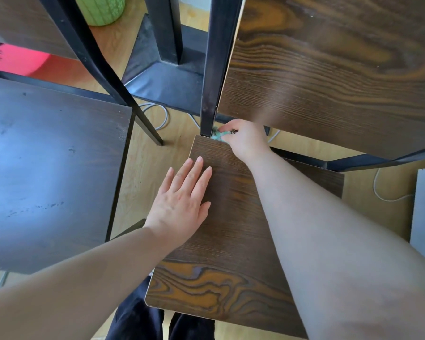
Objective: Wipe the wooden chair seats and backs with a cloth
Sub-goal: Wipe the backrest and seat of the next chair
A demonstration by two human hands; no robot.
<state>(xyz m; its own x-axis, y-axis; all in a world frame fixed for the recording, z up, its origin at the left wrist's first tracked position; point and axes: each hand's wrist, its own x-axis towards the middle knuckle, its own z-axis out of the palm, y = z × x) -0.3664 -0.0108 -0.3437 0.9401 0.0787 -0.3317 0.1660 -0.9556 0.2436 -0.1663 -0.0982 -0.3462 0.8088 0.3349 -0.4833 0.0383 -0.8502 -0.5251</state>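
Right hand (245, 141) bunching a crumpled teal cloth (217, 134) at the far corner of a dark grained wooden chair seat (231, 241), beside the black metal post (215, 69), left hand (182, 200) flat, fingers spread on the seat, wood-grain backrest (341, 69) above.

Left hand (182, 200) lies flat on the chair seat (231, 241); right hand (243, 138) grips a cloth (217, 135) at the seat's far corner.

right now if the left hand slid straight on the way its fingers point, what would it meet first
Probably the black post at the far corner of the chair seat, beside the cloth the right hand grips. The left hand lies flat; only bare seat between.
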